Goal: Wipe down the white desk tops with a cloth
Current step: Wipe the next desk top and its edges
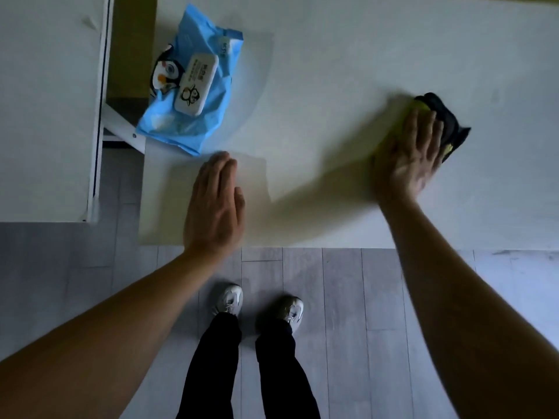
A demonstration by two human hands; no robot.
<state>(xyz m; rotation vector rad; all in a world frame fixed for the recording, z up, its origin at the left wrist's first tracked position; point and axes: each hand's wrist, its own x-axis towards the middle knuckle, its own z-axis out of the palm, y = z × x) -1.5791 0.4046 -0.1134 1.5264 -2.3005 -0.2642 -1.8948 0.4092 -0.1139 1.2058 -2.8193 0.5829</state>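
Second white desk (45, 116) at far left, a gap between it and the main desk (348, 55). Blue wipes pack (193, 95) overhangs the main desk's left edge. Left hand (214, 204) flat, fingers straight, near front edge. Bare top between hands. Right hand (414, 152), blurred, presses flat on dark cloth (447, 122) with yellow-green showing.

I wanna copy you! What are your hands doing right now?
Left hand: open, flat on the desk, holding nothing.
Right hand: open, fingers straight, pressing the cloth on the desk.
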